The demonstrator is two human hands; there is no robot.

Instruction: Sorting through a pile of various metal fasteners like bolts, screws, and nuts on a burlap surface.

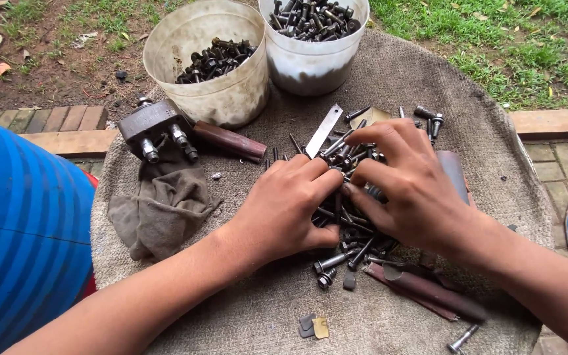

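left hand (284,210) fingers curled, pressed onto heap of dark steel bolts (353,227) | right hand (405,184) pinching bolts atop heap | heap just below flat steel strip (323,130), equally near both hands

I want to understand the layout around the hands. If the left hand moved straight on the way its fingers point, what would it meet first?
The left hand points up and right, across the heap of dark metal bolts. It would probably meet the right hand first, since their fingertips look almost touching.
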